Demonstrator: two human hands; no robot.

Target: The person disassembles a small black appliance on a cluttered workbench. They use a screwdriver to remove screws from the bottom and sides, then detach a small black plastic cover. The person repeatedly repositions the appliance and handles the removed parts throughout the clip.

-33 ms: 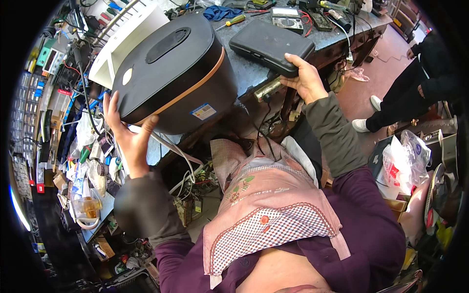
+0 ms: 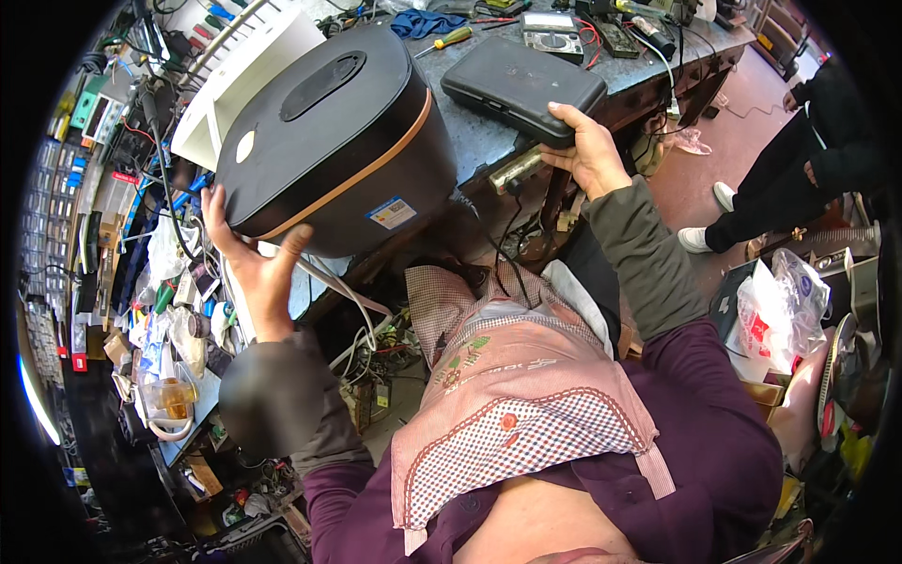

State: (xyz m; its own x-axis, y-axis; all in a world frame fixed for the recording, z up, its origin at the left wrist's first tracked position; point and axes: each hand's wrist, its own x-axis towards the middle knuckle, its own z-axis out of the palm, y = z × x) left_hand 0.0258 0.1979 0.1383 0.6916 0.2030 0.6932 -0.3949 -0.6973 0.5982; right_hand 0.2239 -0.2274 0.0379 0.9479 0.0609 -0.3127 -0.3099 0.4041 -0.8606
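A large black rice cooker (image 2: pixel 329 141) with a copper band and a blue-and-white label sits tilted in view at the near edge of the bench. My left hand (image 2: pixel 258 268) grips its near left corner, thumb on the front and fingers along the side. To its right, a flat black plastic case (image 2: pixel 521 85) lies closed on the bench. The case's near right corner is in my right hand (image 2: pixel 587 155), thumb on top and the other fingers lower, partly hidden. A dark cord (image 2: pixel 484 230) hangs below the cooker.
Behind are a yellow-handled screwdriver (image 2: pixel 451 39), a blue cloth (image 2: pixel 425 23) and a multimeter (image 2: pixel 552 39) on the bench (image 2: pixel 474 141). A white box (image 2: pixel 249 80) stands left of the cooker, beside crowded tools. At right stands a person (image 2: pixel 789 169) in dark clothes.
My left hand has shifted very slightly right and down on the cooker's corner. My right hand stays on the case.
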